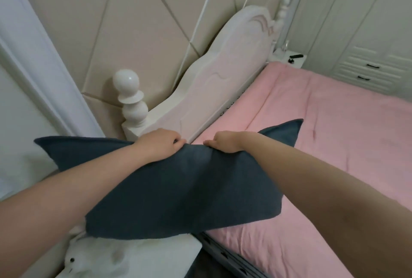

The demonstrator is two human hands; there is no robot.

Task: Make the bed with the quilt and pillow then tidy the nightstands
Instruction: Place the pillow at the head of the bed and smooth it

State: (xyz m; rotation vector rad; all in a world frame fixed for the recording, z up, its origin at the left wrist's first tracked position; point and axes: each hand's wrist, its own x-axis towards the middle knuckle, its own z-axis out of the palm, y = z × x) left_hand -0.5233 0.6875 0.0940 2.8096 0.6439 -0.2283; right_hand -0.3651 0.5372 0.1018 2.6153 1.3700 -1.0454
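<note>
A dark blue pillow [178, 193] hangs in the air in front of me, over the near nightstand [142, 257] and the bed's left edge. My left hand [160, 143] and my right hand [225, 143] both grip its far edge, a short gap between them, fingers curled over the fabric. A pink quilt [323, 143] lies spread flat over the bed to the right. The pillow's right corner sticks out over the quilt.
The white carved headboard [225, 74] with a round-topped post [129, 97] stands just beyond my hands. At the far side a second nightstand [292, 59] carries small dark items. A white wardrobe [365, 32] lines the far right; a curtain [38, 72] hangs left.
</note>
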